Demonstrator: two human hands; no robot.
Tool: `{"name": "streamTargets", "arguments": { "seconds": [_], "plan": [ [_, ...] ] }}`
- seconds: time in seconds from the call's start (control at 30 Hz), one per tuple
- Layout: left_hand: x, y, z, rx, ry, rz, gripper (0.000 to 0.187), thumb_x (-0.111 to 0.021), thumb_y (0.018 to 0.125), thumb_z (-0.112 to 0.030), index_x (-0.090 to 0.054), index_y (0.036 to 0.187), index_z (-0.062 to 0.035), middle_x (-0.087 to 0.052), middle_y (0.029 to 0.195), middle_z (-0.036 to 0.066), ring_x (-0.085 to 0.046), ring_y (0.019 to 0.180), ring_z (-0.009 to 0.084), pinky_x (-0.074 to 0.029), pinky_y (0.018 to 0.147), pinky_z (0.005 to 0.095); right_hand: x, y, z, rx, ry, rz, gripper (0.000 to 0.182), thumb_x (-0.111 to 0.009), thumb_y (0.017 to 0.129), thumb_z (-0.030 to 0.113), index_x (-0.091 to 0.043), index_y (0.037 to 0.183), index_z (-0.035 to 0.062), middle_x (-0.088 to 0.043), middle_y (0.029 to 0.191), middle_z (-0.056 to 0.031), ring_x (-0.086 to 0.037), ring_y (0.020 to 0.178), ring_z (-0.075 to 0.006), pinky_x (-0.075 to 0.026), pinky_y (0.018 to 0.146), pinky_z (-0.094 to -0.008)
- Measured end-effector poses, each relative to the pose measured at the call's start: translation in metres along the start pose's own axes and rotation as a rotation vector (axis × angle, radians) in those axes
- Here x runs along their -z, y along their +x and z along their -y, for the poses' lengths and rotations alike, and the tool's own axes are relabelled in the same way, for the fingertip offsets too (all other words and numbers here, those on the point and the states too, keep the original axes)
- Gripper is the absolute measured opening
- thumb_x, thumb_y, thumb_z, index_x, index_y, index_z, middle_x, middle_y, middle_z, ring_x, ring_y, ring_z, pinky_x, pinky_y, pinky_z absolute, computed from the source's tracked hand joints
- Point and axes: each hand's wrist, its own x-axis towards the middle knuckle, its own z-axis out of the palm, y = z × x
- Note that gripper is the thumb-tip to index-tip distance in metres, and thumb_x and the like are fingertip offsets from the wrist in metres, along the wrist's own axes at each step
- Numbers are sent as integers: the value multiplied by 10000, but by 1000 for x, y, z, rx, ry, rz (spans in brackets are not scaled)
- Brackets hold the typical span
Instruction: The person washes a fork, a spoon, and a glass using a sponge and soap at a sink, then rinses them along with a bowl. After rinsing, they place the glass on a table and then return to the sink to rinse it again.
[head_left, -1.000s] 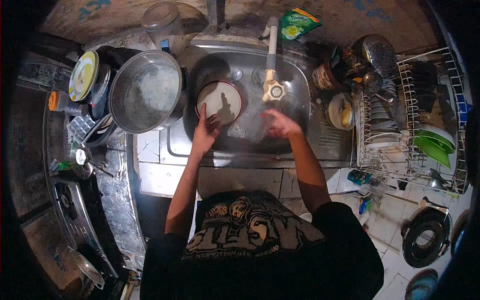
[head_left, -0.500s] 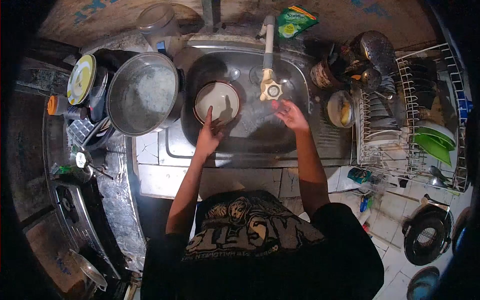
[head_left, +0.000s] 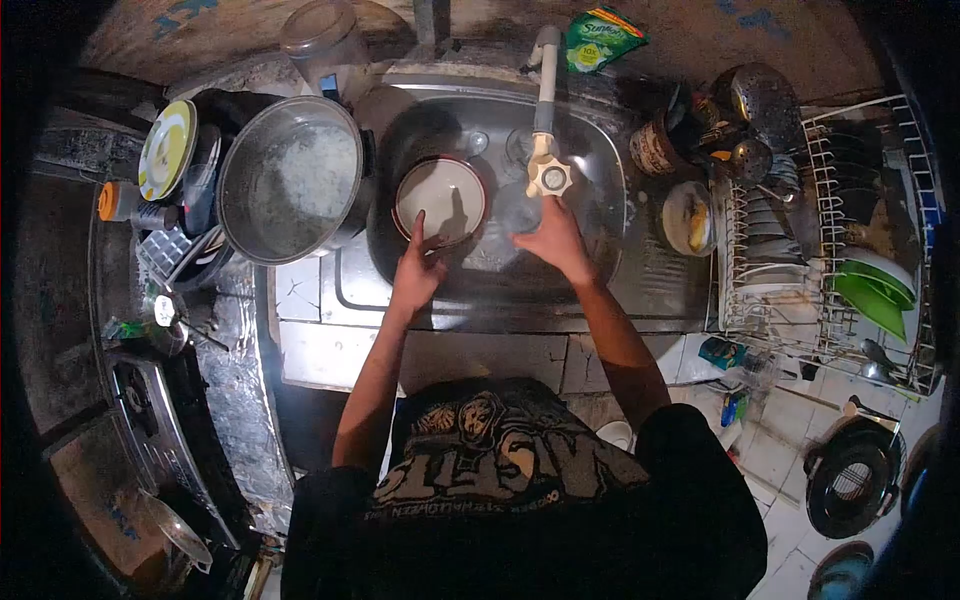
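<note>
My left hand [head_left: 413, 268] reaches into the steel sink [head_left: 600, 160]. Its index finger lies stretched out on the near rim of a white bowl with a dark red edge [head_left: 440, 195], which sits in the left part of the basin. My right hand [head_left: 557, 240] is just below the white tap head [head_left: 548, 178] and curls around what looks like a clear glass [head_left: 519, 215] under the spout. Two more clear glasses stand at the back of the sink, behind the tap.
A big steel pot [head_left: 290, 180] stands left of the sink, beside stacked plates [head_left: 165, 150]. On the right are a dish rack [head_left: 830, 200] with green plates [head_left: 870, 295], ladles [head_left: 760, 100], a tin [head_left: 655, 150] and a small dish [head_left: 688, 218]. A green detergent packet [head_left: 597, 38] lies behind the tap. A stove [head_left: 150, 430] is at lower left.
My right hand swung right with fingers spread, then came back left under the tap head and closed around the glass. My left hand stayed at the bowl's rim.
</note>
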Motion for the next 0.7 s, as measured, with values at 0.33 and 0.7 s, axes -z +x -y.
{"name": "streamTargets", "arguments": {
  "seconds": [0.33, 0.7],
  "plan": [
    [4, 1, -3, 63, -2, 39, 908, -554, 772, 74, -75, 1481, -231, -579, 1196, 196, -616, 1042, 256, -515, 821, 327, -5, -6, -18, 37, 61, -84, 711, -811, 622, 207, -415, 1175, -2, -542, 1142, -240, -557, 1046, -415, -467, 846, -428],
    [-17, 13, -21, 10, -24, 119, 885, -496, 771, 102, -81, 1484, -218, -543, 1218, 207, -597, 1080, 260, -502, 838, 313, -12, 2, -23, -37, 43, -110, 776, -842, 599, 315, -442, 1120, -99, -578, 1055, -266, -595, 978, -373, -464, 844, -421]
  ]
}}
